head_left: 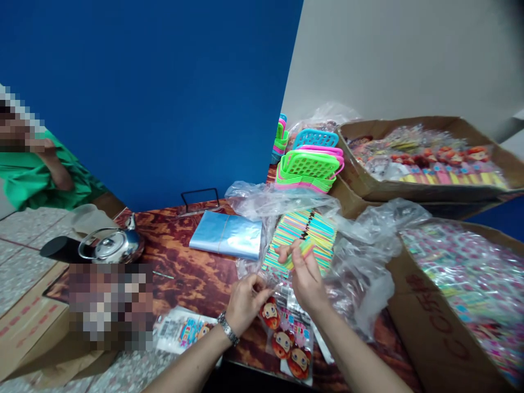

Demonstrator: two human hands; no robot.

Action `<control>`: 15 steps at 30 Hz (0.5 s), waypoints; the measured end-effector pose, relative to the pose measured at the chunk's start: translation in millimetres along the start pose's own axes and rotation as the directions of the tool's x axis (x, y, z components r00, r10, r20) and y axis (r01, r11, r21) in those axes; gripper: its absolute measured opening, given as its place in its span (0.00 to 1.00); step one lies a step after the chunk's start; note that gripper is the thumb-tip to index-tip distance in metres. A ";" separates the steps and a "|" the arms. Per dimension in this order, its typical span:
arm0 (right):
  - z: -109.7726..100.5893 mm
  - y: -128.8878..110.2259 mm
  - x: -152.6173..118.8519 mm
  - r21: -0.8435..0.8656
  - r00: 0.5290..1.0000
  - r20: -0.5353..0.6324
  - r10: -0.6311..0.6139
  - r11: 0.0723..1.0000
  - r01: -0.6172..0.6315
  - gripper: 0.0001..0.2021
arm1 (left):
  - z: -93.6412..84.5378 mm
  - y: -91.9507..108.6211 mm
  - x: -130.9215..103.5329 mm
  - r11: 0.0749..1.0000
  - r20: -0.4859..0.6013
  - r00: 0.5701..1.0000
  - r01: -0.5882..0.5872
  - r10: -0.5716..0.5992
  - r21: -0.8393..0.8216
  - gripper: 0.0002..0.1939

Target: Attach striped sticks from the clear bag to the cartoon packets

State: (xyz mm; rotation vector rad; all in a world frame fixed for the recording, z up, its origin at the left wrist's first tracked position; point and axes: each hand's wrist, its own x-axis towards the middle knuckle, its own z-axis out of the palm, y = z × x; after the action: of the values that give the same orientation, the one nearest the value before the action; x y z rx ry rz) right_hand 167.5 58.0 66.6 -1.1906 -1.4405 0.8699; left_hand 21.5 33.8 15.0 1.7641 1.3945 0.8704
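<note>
My left hand (248, 301), with a metal watch on its wrist, is closed in a pinch at the top edge of a clear printed packet (286, 344) showing red-haired cartoon faces. My right hand (308, 275) is closed around a few thin yellow and pink sticks (306, 248). Just beyond it lies a heap of colourful sticks (282, 240) on crumpled clear plastic (364, 262). To the left rests a stack of bluish clear bags (225, 234) with a band around it. Another pile of printed packets (184, 330) lies by my left forearm.
Nested plastic baskets (311, 164) stand at the back. Cardboard boxes (426, 305) with filled packets (450, 164) line the right. A metal kettle (117, 248) is at the left of the brown patterned table (172, 295). A person in green (61, 174) sits at far left.
</note>
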 end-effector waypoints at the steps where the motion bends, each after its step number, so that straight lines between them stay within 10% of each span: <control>1: 1.9 -2.3 -1.0 0.016 1.000 -0.018 0.009 1.000 -0.009 0.16 | 0.6 0.8 0.9 0.999 -0.014 1.000 -0.024 0.025 0.021 0.10; 15: 18.7 1.2 -12.3 -0.062 0.999 0.002 0.036 0.997 -0.036 0.15 | -2.2 6.7 5.5 0.970 -0.085 0.975 -0.191 0.205 0.153 0.03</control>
State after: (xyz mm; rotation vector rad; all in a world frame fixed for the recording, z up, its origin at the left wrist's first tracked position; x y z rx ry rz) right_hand 149.3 47.8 58.4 -1.2653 -1.4621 0.8572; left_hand 23.9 38.3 22.3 2.0208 1.3913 0.9980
